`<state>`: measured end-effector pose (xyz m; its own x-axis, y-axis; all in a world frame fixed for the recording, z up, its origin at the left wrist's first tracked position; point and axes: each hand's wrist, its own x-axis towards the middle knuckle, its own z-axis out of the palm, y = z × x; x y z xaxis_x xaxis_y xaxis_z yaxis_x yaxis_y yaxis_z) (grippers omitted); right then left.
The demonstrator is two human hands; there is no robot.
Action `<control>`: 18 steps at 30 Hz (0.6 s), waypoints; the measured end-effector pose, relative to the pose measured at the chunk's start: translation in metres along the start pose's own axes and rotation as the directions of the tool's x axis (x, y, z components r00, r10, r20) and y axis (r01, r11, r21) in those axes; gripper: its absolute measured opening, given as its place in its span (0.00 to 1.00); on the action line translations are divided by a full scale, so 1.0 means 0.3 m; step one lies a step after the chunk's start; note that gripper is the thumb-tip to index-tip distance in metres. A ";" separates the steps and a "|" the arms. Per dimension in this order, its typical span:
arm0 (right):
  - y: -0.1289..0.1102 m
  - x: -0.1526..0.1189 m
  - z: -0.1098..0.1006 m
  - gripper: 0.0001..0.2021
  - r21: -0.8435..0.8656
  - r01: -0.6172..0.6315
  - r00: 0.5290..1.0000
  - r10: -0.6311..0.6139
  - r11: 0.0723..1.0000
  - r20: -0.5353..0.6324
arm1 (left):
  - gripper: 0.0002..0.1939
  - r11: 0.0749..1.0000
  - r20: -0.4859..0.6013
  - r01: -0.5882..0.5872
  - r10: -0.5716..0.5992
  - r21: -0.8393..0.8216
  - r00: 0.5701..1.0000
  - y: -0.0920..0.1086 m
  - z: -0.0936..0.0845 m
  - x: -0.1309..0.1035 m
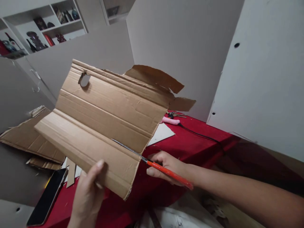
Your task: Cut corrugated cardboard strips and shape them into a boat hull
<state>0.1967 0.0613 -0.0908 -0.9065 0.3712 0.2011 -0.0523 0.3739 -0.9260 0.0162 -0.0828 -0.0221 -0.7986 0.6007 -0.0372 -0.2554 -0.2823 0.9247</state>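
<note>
A creased sheet of brown cardboard (106,107) fills the middle of the view, tilted and raised above the red cloth. It has an oval cut-out near its upper left corner and torn flaps along its far edge. My left hand (89,188) grips its near edge, thumb on top and fingers hidden underneath. In my right hand (166,164) is a pair of scissors (166,171) with red handles. One blade lies over the cardboard's right edge, pointing left along a fold; the other blade is hidden.
On the red-covered table (197,133) lie a pink-handled tool (171,121) with a black cord, white paper (162,133) and a smartphone (48,196). More cardboard (35,136) leans at left. A white panel (261,79) stands at right. Shelves (45,28) hold ornaments behind.
</note>
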 end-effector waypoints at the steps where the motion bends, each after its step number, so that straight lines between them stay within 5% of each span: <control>1: -0.002 0.000 0.001 0.25 -0.008 -0.004 1.000 0.004 1.000 0.010 | 0.17 1.000 -0.005 0.008 -0.008 -0.006 1.000 0.016 -0.001 0.015; 10: -0.069 0.019 -0.032 0.21 -0.223 0.104 0.993 -0.091 0.969 0.070 | 0.25 0.992 0.031 -0.090 0.087 0.086 0.996 0.015 0.000 0.026; 18: -0.078 0.014 -0.019 0.22 -0.196 0.076 0.997 -0.070 0.978 0.036 | 0.27 0.989 0.010 -0.105 0.105 0.106 0.994 0.033 -0.006 -0.010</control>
<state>0.1965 0.0589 -0.0665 -0.9151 0.3133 0.2538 -0.0376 0.5603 -0.8274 0.0152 -0.0888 -0.0136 -0.8157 0.5749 0.0636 -0.1107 -0.2631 0.9584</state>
